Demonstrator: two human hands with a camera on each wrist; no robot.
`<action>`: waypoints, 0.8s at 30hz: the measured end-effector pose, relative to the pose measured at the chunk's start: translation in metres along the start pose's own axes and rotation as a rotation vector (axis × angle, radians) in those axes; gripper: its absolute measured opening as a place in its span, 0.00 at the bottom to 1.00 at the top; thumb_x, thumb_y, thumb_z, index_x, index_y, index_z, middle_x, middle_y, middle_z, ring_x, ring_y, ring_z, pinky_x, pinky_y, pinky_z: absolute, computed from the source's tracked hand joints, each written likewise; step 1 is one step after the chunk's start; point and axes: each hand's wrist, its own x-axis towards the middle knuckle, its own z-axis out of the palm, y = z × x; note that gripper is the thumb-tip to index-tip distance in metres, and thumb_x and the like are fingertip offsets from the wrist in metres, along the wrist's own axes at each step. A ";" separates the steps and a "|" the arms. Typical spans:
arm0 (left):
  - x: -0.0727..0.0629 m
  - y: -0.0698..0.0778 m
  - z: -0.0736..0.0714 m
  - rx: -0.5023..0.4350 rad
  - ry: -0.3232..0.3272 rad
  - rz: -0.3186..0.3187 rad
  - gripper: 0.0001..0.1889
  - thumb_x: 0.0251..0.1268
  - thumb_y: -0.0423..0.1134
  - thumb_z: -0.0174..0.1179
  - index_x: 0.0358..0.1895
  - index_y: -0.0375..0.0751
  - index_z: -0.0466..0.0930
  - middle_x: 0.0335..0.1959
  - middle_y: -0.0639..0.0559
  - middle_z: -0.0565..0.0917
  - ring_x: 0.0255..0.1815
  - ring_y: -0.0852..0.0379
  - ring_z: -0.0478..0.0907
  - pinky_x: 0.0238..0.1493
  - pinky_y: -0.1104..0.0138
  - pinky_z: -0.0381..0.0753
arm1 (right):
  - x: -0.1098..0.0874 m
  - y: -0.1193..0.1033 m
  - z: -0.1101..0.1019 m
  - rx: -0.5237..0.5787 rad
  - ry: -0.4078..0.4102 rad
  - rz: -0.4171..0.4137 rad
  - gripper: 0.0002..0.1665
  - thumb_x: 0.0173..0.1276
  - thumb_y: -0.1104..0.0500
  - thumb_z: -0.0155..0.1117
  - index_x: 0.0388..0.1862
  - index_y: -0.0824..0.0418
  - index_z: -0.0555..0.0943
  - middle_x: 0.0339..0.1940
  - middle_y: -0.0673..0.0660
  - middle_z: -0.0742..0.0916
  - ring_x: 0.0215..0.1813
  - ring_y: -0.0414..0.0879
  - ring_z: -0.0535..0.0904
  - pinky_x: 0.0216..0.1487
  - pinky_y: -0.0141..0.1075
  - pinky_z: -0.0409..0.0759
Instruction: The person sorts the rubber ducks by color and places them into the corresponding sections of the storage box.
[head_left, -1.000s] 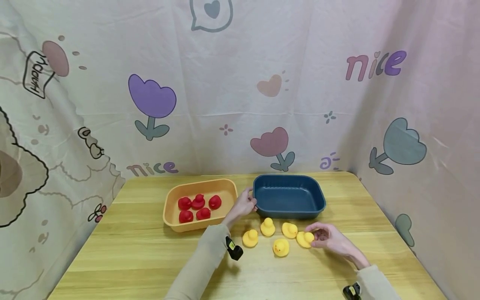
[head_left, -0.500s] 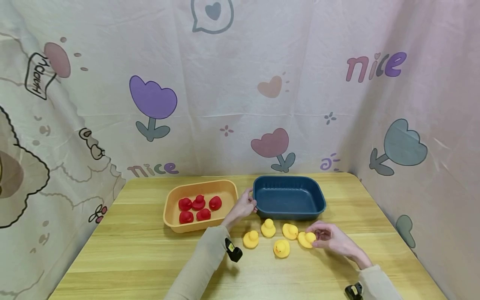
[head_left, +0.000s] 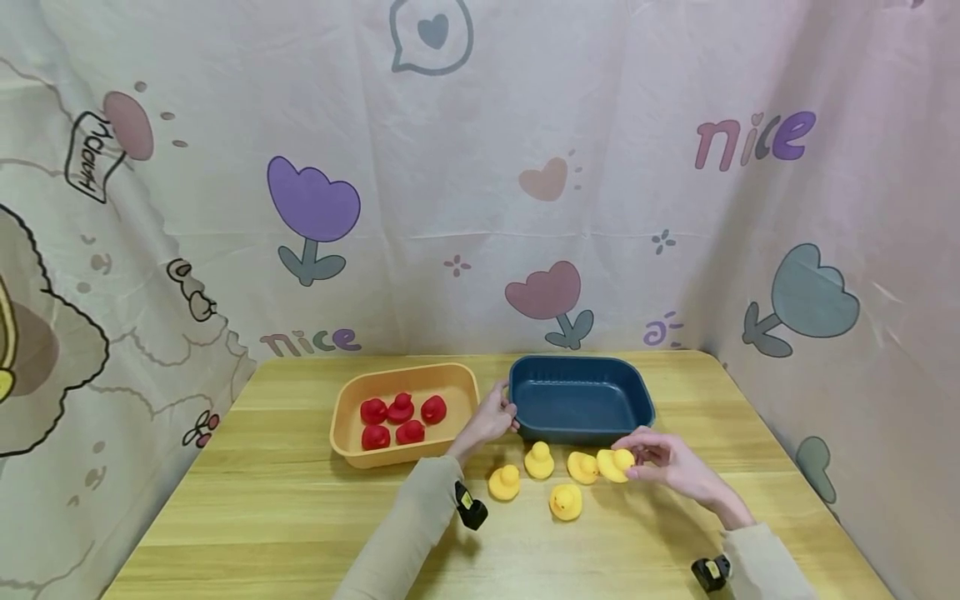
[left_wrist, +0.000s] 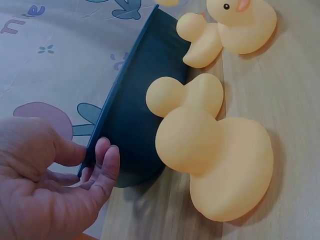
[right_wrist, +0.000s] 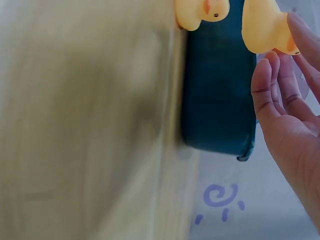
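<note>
Yellow toy duck point(head_left: 613, 465): is likely proving light, squeezable, inviting body holds
Right grip point(head_left: 671, 467): is pinching its head
Left grip point(head_left: 487, 419): is clasping blue tub point(head_left: 581, 405)

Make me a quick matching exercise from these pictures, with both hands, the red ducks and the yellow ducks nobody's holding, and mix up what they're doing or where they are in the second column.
Column one
1. Left hand
2. Right hand
3. Red ducks
4. Unheld yellow ducks

Column two
A. Holding a lone yellow duck
B. On the table
C. Gripping the blue tray
D. Inside the orange tray

Pairs: 1-C, 2-A, 3-D, 4-B
</note>
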 end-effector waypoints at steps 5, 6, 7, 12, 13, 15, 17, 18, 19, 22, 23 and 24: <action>-0.001 0.000 0.001 0.005 0.004 0.004 0.30 0.75 0.25 0.44 0.78 0.32 0.51 0.41 0.39 0.72 0.30 0.53 0.79 0.44 0.53 0.90 | 0.011 -0.008 -0.001 0.000 0.013 -0.006 0.19 0.64 0.69 0.69 0.55 0.70 0.81 0.46 0.60 0.84 0.43 0.38 0.77 0.44 0.25 0.82; -0.002 0.000 0.001 0.006 0.007 0.004 0.30 0.75 0.25 0.44 0.78 0.32 0.51 0.41 0.39 0.72 0.30 0.53 0.79 0.44 0.52 0.90 | 0.013 -0.009 -0.001 -0.004 0.018 -0.006 0.19 0.64 0.69 0.69 0.55 0.70 0.82 0.46 0.60 0.84 0.43 0.38 0.77 0.45 0.24 0.82; -0.002 0.000 0.001 0.007 0.009 0.004 0.30 0.75 0.25 0.44 0.78 0.32 0.51 0.41 0.40 0.72 0.30 0.53 0.80 0.44 0.52 0.90 | 0.016 -0.011 -0.001 -0.004 0.023 -0.004 0.19 0.65 0.68 0.69 0.55 0.70 0.82 0.46 0.60 0.83 0.43 0.37 0.77 0.45 0.24 0.83; -0.002 0.000 0.001 0.025 0.015 0.016 0.30 0.74 0.25 0.45 0.78 0.31 0.52 0.39 0.39 0.73 0.30 0.49 0.82 0.43 0.52 0.91 | 0.030 -0.015 -0.001 -0.022 0.071 0.022 0.19 0.65 0.67 0.70 0.55 0.68 0.82 0.46 0.61 0.83 0.43 0.37 0.78 0.45 0.24 0.84; -0.002 0.000 0.001 0.031 0.015 0.018 0.30 0.75 0.25 0.45 0.78 0.31 0.52 0.39 0.39 0.74 0.30 0.49 0.82 0.42 0.52 0.91 | 0.032 -0.016 -0.001 -0.024 0.083 0.035 0.19 0.65 0.66 0.70 0.55 0.68 0.82 0.46 0.61 0.83 0.43 0.37 0.79 0.46 0.24 0.84; -0.003 0.001 0.001 0.047 0.015 0.025 0.30 0.75 0.25 0.45 0.78 0.31 0.52 0.37 0.40 0.74 0.29 0.50 0.82 0.41 0.52 0.91 | 0.038 -0.018 0.001 -0.033 0.110 0.053 0.19 0.65 0.65 0.71 0.55 0.67 0.83 0.46 0.62 0.82 0.43 0.37 0.79 0.46 0.22 0.84; -0.003 0.001 0.001 0.062 0.014 0.029 0.30 0.75 0.26 0.45 0.78 0.32 0.52 0.36 0.41 0.74 0.28 0.52 0.81 0.41 0.53 0.91 | 0.043 -0.020 0.002 -0.042 0.133 0.068 0.19 0.66 0.64 0.71 0.55 0.67 0.83 0.46 0.63 0.82 0.42 0.37 0.78 0.46 0.21 0.83; -0.004 0.001 0.001 0.068 0.014 0.031 0.30 0.75 0.26 0.45 0.78 0.32 0.52 0.35 0.41 0.73 0.28 0.53 0.81 0.41 0.53 0.91 | 0.046 -0.020 0.003 -0.048 0.144 0.074 0.19 0.66 0.64 0.71 0.55 0.68 0.83 0.46 0.63 0.82 0.42 0.37 0.78 0.45 0.21 0.83; -0.004 0.001 0.001 0.071 0.014 0.034 0.30 0.75 0.26 0.45 0.78 0.32 0.52 0.34 0.41 0.73 0.28 0.53 0.81 0.41 0.53 0.91 | 0.049 -0.021 0.004 -0.055 0.155 0.079 0.19 0.66 0.64 0.70 0.55 0.68 0.83 0.45 0.63 0.81 0.41 0.38 0.78 0.44 0.20 0.83; -0.003 0.001 0.001 0.065 0.013 0.043 0.30 0.75 0.26 0.45 0.78 0.32 0.52 0.33 0.42 0.73 0.28 0.52 0.81 0.41 0.53 0.91 | 0.059 -0.021 0.007 -0.072 0.179 0.083 0.19 0.66 0.64 0.70 0.55 0.69 0.82 0.43 0.63 0.81 0.40 0.39 0.77 0.42 0.20 0.82; -0.003 0.001 0.001 0.062 0.013 0.046 0.30 0.75 0.26 0.45 0.78 0.32 0.52 0.33 0.42 0.73 0.28 0.51 0.81 0.41 0.53 0.91 | 0.062 -0.021 0.008 -0.073 0.188 0.089 0.20 0.66 0.64 0.70 0.55 0.69 0.82 0.43 0.63 0.81 0.40 0.39 0.77 0.42 0.20 0.82; -0.003 0.001 0.001 0.060 0.013 0.047 0.31 0.75 0.26 0.45 0.78 0.32 0.52 0.32 0.42 0.73 0.28 0.51 0.81 0.41 0.53 0.91 | 0.065 -0.021 0.008 -0.075 0.194 0.094 0.20 0.66 0.63 0.70 0.55 0.70 0.82 0.42 0.63 0.81 0.39 0.39 0.77 0.41 0.20 0.82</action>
